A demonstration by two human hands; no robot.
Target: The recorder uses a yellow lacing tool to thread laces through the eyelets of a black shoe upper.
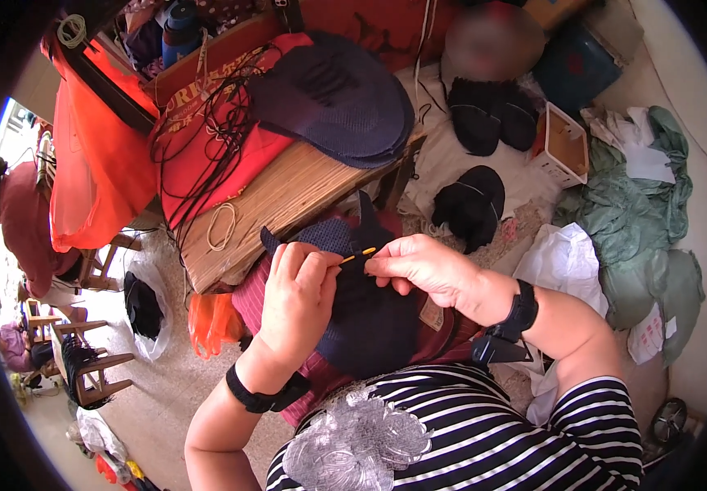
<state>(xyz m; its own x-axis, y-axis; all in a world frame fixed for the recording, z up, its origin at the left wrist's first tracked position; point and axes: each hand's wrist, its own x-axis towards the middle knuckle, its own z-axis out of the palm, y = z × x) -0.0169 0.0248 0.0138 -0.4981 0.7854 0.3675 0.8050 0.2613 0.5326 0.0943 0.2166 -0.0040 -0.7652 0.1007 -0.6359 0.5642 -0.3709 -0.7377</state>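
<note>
A thin yellow stick (367, 252) spans the gap between my two hands over my lap; its exact kind is too small to tell. My right hand (419, 266) pinches its thicker end. Closed fingertips of my left hand (296, 286) meet the thinner end, and what they grip is hidden. Under both hands lies a dark blue piece of fabric (370, 323), part of it mesh, with pointed tabs sticking up on its far side. It rests on maroon striped cloth (251, 295) over my lap.
A wooden bench (263, 209) ahead holds a stack of dark blue sole-shaped pads (345, 98), black cords (206, 164) and a red bag (276, 151). Dark slippers (468, 204), a white basket (562, 147) and green sheeting (631, 213) lie right. Another person (34, 221) sits left.
</note>
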